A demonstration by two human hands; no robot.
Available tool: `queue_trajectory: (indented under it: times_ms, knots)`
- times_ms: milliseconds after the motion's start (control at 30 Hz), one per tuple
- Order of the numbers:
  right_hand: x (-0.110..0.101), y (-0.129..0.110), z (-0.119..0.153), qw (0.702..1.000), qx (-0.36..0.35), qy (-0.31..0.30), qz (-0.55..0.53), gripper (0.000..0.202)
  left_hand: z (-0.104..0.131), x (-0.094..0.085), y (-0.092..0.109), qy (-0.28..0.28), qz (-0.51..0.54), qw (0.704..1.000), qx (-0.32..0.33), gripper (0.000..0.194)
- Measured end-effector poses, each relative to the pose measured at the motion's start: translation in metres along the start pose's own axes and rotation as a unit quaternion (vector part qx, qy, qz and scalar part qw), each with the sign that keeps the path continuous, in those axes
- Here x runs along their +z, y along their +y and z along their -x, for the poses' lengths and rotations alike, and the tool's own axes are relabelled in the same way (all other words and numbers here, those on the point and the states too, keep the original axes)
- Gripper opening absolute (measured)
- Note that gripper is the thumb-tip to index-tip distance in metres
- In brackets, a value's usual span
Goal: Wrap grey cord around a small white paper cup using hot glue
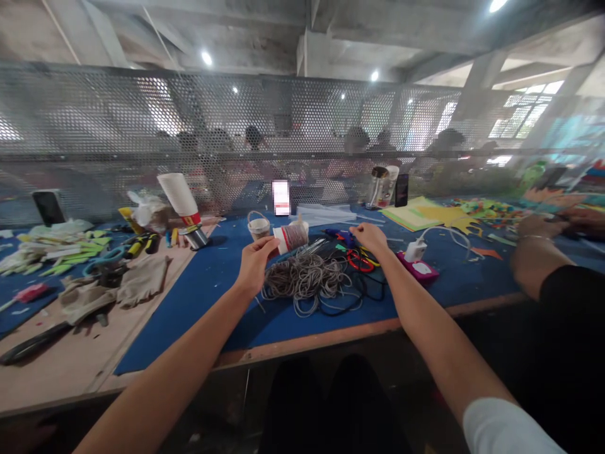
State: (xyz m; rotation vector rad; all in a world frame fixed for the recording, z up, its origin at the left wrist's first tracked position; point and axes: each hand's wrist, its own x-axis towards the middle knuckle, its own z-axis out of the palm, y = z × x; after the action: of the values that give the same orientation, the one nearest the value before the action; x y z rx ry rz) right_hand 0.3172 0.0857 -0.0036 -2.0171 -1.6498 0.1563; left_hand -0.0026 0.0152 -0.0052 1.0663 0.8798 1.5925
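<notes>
My left hand (pixel 255 261) grips a white paper cup (pixel 293 238) by its end, tilted on its side above the table. Grey cord is wound around the cup's wall. In my right hand (pixel 371 239) the fingertips are pinched together; what is between them, if anything, I cannot make out. Close to those fingers lies a blue tool (pixel 341 236) that looks like a glue gun, partly hidden. Scissors with red and yellow handles (pixel 360 260) rest just below it. A loose heap of grey cord (pixel 307 277) spreads between my forearms.
Behind the cup stands a small cup with a handle (pixel 259 227), near an upright phone (pixel 280 197). Stacked paper cups (pixel 178 195) lean at left, beside work gloves (pixel 142 280). A white plug adapter (pixel 416 250) sits at right. A neighbour's arm (pixel 539 258) reaches in farther right.
</notes>
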Motion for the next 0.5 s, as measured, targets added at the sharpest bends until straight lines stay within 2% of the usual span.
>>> queue_trajectory:
  times_ms: [100,200,367,500]
  knots:
    - [0.0085,-0.0020,-0.0014,0.998,0.010,-0.062,0.019,0.052,0.0012,0.0010,0.0009,-0.001,-0.003,1.000,-0.002,0.031]
    - [0.0118,-0.0038,-0.0047,0.995,0.021,-0.093,0.025,0.054,0.0032,0.0026,0.0024,-0.005,-0.006,1.000,-0.010,0.030]
    - [0.0125,-0.0018,-0.0072,0.995,0.022,-0.097,0.003,0.047,0.0041,0.0028,0.0015,-0.007,-0.001,1.000,-0.011,0.030]
    - [0.0107,-0.0007,-0.0062,0.997,0.014,-0.073,-0.033,0.045,0.0030,0.0018,0.0001,-0.018,0.004,1.000,-0.014,0.032]
